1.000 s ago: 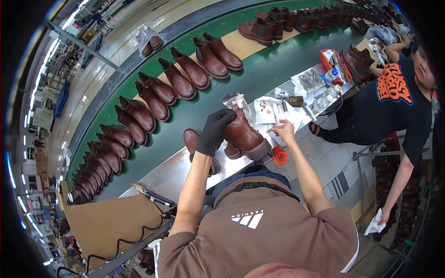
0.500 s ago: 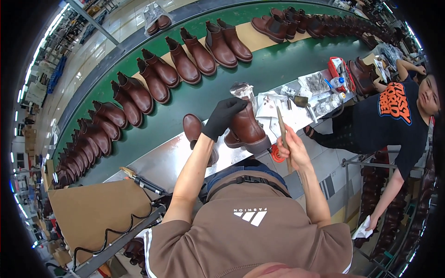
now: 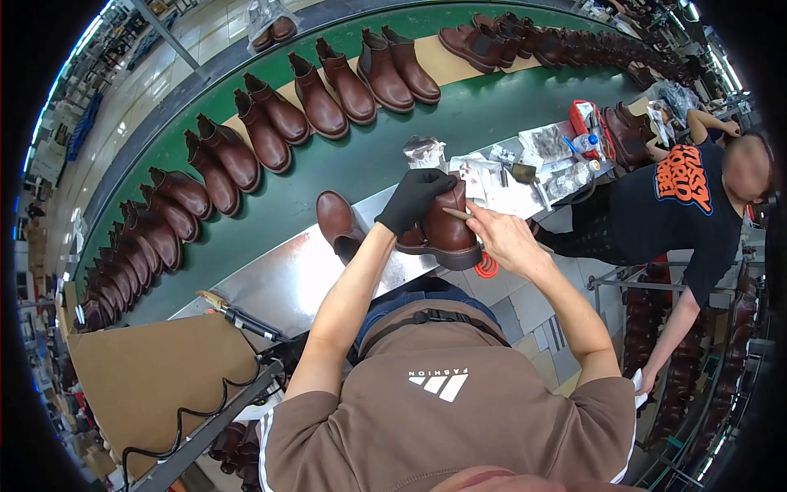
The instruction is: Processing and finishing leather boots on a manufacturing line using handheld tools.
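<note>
A dark brown leather ankle boot (image 3: 447, 232) stands on the metal worktop in front of me. My left hand (image 3: 416, 199), in a black glove, grips the boot at its upper part. Bare, my right hand (image 3: 506, 238) holds a thin tan stick-like tool (image 3: 457, 213), its pointed end against the back of the boot's upper. I cannot make out what kind of tool it is. Left of my gloved hand, a second brown boot (image 3: 335, 216) lies on the worktop, partly hidden behind my left forearm.
Pairs of brown boots (image 3: 321, 102) line the green conveyor (image 3: 295, 172). On the metal worktop (image 3: 270, 283), stained paper (image 3: 485, 184), a clear bottle (image 3: 574, 179) and a red container (image 3: 592, 129) stand to the right. A brown cardboard sheet (image 3: 160, 385) is at left; a co-worker (image 3: 680, 205) stands at right.
My right hand has moved up and left, bringing the tool's tip onto the boot. The held boot has turned slightly, its heel now facing me more. The co-worker's arm has shifted a little.
</note>
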The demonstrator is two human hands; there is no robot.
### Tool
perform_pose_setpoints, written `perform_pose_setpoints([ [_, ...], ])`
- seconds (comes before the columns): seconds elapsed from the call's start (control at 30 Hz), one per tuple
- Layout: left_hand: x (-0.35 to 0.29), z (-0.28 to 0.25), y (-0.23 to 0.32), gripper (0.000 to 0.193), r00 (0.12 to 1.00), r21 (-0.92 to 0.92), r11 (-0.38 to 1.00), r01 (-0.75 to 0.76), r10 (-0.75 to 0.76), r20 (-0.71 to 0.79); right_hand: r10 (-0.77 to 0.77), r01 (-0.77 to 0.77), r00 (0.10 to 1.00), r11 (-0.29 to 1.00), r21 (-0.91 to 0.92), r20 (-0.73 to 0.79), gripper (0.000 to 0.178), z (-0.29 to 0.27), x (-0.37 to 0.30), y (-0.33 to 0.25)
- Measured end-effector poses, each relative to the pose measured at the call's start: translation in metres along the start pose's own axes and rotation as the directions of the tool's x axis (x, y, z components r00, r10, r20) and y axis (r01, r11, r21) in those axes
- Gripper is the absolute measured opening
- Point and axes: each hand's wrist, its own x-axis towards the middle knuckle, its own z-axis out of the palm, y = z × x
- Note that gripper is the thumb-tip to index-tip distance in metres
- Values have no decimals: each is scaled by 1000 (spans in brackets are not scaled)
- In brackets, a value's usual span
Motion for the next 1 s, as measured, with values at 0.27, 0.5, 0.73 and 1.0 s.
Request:
perform_pose_setpoints([
  [0.27,8,2,-8,25,996,-108,991,83,-86,-26,142,-131,985,986,-102,100,33,-2,13,-6],
  [0.5,22,-6,0,22,997,-47,996,76,-74,28,133,-164,980,962,217,148,40,-11,25,7],
  [0.73,9,2,4,20,990,-62,989,134,-137,-39,83,-102,993,964,246,85,36,-3,13,14],
  [1.0,12,-1,-2,21,992,-142,985,103,-113,-58,178,-169,980,980,-100,86,34,-12,22,-16],
])
